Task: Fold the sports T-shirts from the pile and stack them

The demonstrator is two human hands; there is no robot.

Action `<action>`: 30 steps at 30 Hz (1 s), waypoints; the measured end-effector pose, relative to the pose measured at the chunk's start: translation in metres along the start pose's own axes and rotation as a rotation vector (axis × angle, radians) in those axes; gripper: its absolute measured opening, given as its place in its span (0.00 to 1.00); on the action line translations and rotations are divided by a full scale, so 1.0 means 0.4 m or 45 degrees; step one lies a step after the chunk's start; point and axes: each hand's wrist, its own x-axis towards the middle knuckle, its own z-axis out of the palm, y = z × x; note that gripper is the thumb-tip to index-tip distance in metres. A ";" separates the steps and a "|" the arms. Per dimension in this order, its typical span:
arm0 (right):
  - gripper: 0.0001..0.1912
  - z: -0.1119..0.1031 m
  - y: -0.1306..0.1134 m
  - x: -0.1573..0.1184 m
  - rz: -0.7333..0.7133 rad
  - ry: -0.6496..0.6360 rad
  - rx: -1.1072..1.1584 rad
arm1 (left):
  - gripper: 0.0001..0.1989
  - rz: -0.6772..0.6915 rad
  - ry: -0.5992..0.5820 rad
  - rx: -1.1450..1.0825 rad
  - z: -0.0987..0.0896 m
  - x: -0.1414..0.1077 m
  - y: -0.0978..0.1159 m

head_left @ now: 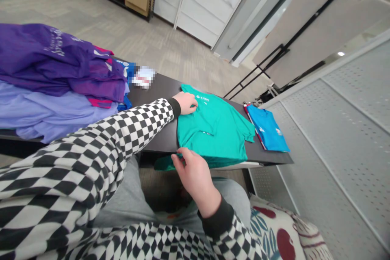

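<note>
On table (166,137), left hand (186,103), fingers curled on shirt (224,130), pinch unclear; right hand (196,176), thumb and forefinger parted. Smooth creases outward.

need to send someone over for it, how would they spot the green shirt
Start at the dark table. Between the piled purple clothes and the folded blue shirt lies the green shirt, part of it hanging over the near edge. It is the only green garment there, broader than the blue shirt.
</note>
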 end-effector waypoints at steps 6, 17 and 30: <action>0.11 -0.002 0.009 -0.018 0.113 0.195 0.178 | 0.22 -0.042 -0.080 0.013 -0.018 0.005 -0.005; 0.26 0.065 0.043 -0.090 0.811 0.437 1.585 | 0.24 -0.047 -0.067 0.040 -0.013 0.005 -0.010; 0.25 0.135 0.117 -0.131 0.822 0.518 1.135 | 0.24 -0.071 -0.081 0.041 -0.022 0.002 -0.004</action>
